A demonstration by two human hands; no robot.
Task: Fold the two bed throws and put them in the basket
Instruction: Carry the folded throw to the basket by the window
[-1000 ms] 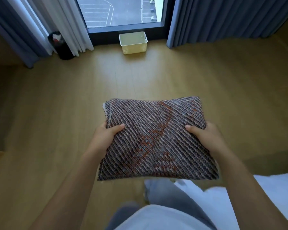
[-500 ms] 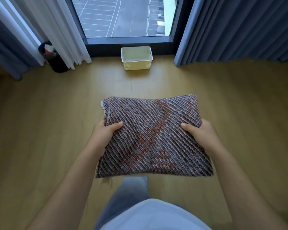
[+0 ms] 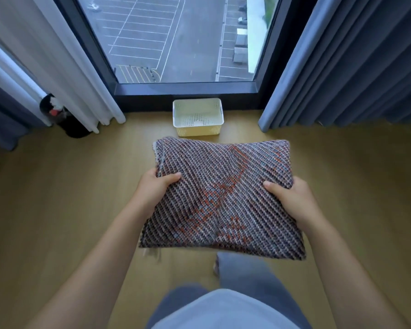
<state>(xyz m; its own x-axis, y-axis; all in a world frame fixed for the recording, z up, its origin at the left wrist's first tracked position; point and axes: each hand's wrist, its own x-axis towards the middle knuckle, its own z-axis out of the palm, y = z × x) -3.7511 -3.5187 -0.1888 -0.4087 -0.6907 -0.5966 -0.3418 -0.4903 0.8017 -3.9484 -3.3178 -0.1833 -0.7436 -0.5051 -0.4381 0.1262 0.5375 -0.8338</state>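
Observation:
A folded bed throw (image 3: 221,198), woven in grey, white and orange, is held flat in front of me above the wooden floor. My left hand (image 3: 152,188) grips its left edge with the thumb on top. My right hand (image 3: 288,200) grips its right edge the same way. A pale yellow perforated basket (image 3: 197,124) stands on the floor against the window, just beyond the throw's far edge, and holds nothing. Only one throw is in view.
A floor-to-ceiling window (image 3: 176,39) is straight ahead, with white curtains (image 3: 64,67) on the left and blue curtains (image 3: 342,62) on the right. A dark bin (image 3: 67,119) stands at the foot of the left curtain. My legs (image 3: 242,276) show below the throw.
I have walked toward the window carrying the throw; the basket is now much closer and larger. The white bed at lower right has left the view. My grip is unchanged.

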